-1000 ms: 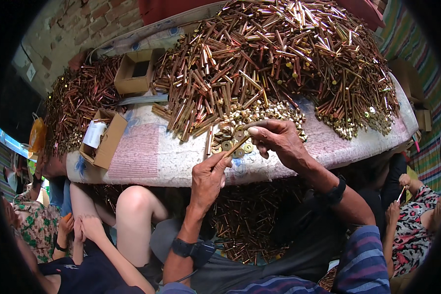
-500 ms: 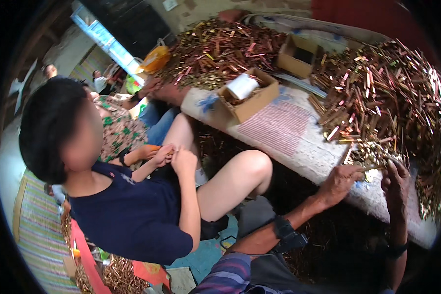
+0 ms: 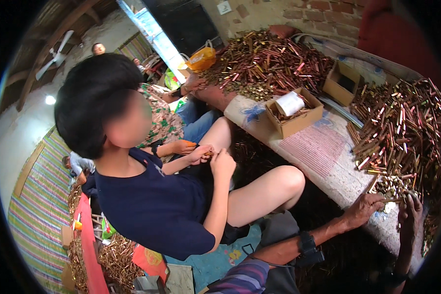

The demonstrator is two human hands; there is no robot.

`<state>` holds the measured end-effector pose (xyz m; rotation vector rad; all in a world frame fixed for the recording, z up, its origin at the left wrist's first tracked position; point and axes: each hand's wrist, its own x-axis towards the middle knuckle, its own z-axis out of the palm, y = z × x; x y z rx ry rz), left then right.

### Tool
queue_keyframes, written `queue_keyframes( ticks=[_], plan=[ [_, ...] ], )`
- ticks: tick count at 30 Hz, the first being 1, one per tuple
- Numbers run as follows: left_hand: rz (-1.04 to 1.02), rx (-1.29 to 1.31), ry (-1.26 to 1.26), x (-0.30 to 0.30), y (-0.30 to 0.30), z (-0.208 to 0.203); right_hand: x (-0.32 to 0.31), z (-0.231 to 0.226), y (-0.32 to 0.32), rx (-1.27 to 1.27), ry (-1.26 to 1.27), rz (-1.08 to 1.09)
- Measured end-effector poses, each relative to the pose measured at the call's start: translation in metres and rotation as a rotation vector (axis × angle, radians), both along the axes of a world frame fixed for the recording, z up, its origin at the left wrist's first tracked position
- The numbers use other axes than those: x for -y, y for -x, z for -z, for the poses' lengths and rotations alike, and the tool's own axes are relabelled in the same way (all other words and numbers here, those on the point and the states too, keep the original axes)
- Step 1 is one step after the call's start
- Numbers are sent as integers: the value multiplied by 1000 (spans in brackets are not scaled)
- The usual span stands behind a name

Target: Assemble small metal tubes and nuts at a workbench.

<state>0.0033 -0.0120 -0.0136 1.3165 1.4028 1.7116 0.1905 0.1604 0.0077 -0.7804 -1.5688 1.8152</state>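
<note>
Over the cloth-covered table [image 3: 345, 179], the left hand [image 3: 363, 210] and right hand [image 3: 409, 215] pinch a thin brownish tube [image 3: 392, 200], copper-coloured tubes [image 3: 402, 127] lie heaped on it, and a brick wall [image 3: 323, 17] stands behind.

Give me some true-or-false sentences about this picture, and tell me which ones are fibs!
1. The person's left hand grips a slim brown rod. True.

2. The right hand rests on the white cylinder. False: it is at the other end of the rod, well away from the cylinder.

3. The white cylinder is in an open cardboard box. True.

4. The nearest neighbour wears a bright red shirt. False: the shirt is dark blue.

5. An orange bag shows beside a pile of coppery pieces. True.
</note>
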Motion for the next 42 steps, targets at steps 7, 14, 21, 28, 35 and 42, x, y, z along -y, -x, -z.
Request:
queue_keyframes(
  ticks=[7,14,21,28,35,42],
  plan=[
    [-50,-141,-56,-2,-4,3,-23,9,-14,170,-218,-84],
    [61,3,8,-5,-10,16,3,-9,-14,140,-101,4],
    [140,365,91,-14,-4,27,35,-21,18,224,-324,135],
    [101,332,232,4,5,-29,51,-54,38,214,-141,-311],
    [-68,513,118,4,17,-36,41,-53,60,328,-503,-151],
    [-187,596,0,9,33,-45,53,-35,130,824,-928,-228]
  ],
)
